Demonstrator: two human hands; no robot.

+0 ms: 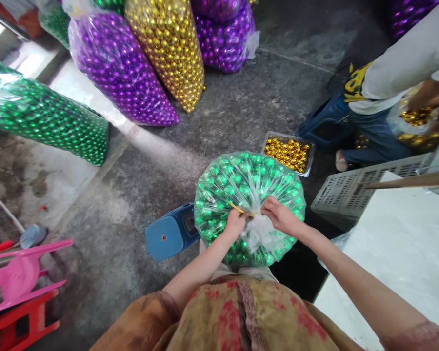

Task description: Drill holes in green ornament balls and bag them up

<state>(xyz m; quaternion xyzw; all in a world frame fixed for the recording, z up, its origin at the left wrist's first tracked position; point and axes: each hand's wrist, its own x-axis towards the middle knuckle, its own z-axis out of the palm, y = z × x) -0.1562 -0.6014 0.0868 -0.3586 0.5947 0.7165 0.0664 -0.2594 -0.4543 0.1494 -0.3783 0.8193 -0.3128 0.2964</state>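
A large clear plastic bag (219,175) full of shiny green balls stands upright in front of me, its top gathered into a bunched neck. My left hand (236,222) is closed in a pinch on a thin yellow tie (234,206) at the left side of the neck. On the right of the neck, my right hand (278,213) is closed too, and the tie runs across the gathered plastic towards it. The loose white end of the bag (259,234) flares out below the tie, nearest to me.
A blue stool (164,238) stands left of the bag, and a clear tub of gold balls (289,153) lies behind it. A white table (395,253) is at the right, beside a grey crate (354,183). A co-worker (376,117) sits beyond. Full bags of purple balls (117,68) stand farther back.
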